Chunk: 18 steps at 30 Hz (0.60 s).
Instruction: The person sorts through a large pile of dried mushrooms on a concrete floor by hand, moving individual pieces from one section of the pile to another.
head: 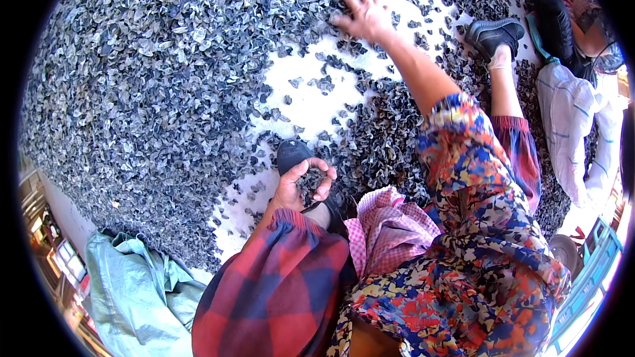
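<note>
A wide heap of dark, dried, curled pieces, which look like black fungus (pixel 163 84), spreads over a white surface (pixel 312 94). My right hand (pixel 364 15) reaches far forward with its fingers apart, slightly blurred, at the edge of the heap beside a patch of white with scattered pieces. Near my dark shoe (pixel 292 153), my left hand (pixel 305 183) is held low with its fingers curled and thumb apart; nothing shows between them. Looser dark pieces lie between my legs, close to a pink checked cloth (pixel 387 228) at my lap.
A green woven sack (pixel 129 292) lies at the lower left. At the right are a white sack (pixel 570 124) and a turquoise plastic crate (pixel 585 282). Another person's arm (pixel 585 34) shows at the upper right, near my other shoe (pixel 496 34).
</note>
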{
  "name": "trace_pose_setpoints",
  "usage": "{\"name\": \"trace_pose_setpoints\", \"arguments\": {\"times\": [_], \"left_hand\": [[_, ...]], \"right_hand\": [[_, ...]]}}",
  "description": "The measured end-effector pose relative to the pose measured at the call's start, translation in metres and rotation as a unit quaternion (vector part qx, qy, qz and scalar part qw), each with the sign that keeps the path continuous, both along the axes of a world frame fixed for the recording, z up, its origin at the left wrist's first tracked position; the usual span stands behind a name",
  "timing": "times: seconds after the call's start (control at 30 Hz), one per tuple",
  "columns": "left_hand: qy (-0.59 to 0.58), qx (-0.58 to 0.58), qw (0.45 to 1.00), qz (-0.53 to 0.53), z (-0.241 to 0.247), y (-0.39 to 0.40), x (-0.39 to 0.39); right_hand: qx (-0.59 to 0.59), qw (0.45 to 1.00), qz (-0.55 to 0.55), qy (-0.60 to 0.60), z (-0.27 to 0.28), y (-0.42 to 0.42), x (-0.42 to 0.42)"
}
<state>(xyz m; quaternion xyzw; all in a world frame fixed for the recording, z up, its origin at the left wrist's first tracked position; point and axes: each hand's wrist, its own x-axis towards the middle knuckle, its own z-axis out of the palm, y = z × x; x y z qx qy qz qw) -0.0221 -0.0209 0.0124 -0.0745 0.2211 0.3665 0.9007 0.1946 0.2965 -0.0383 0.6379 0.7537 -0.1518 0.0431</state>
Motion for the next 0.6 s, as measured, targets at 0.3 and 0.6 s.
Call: {"name": "trace_pose_setpoints", "arguments": {"times": [0.3, 0.6], "left_hand": [[0.008, -0.012, 1.000, 0.004, 0.005, 0.005, 0.002], [-0.024, -0.007, 1.000, -0.009, -0.001, 0.007, 0.003]], "right_hand": [[-0.010, 0.997, 0.074, -0.004, 0.038, -0.127, 0.085], [0.190, 0.968, 0.086, 0.140, 0.014, -0.165, 0.070]]}}
